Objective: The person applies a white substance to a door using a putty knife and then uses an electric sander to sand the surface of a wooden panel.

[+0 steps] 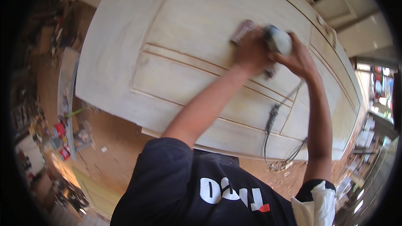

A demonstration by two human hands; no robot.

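A corded power sander (279, 41), smeared by motion, rests on a large pale panelled door (111, 46) that lies flat in front of me. My left hand (253, 53) is closed over the sander's body, beside a reddish-brown pad edge that shows past the fingers. From the other side my right hand (300, 56) wraps round its whitish, rounded end. Both arms reach forward across the door. A dark power cord (273, 119) trails from the sander over the panel and loops near the door's close edge. My palms hide much of the tool.
Left of the door stands a narrow grey board (69, 83), with red cans (60, 129) and clutter on the brown floor. More panelled pieces (335, 2) lie at the far right. Stacked items (364, 136) crowd the right side. A white cloth (316, 205) hangs by my right sleeve.
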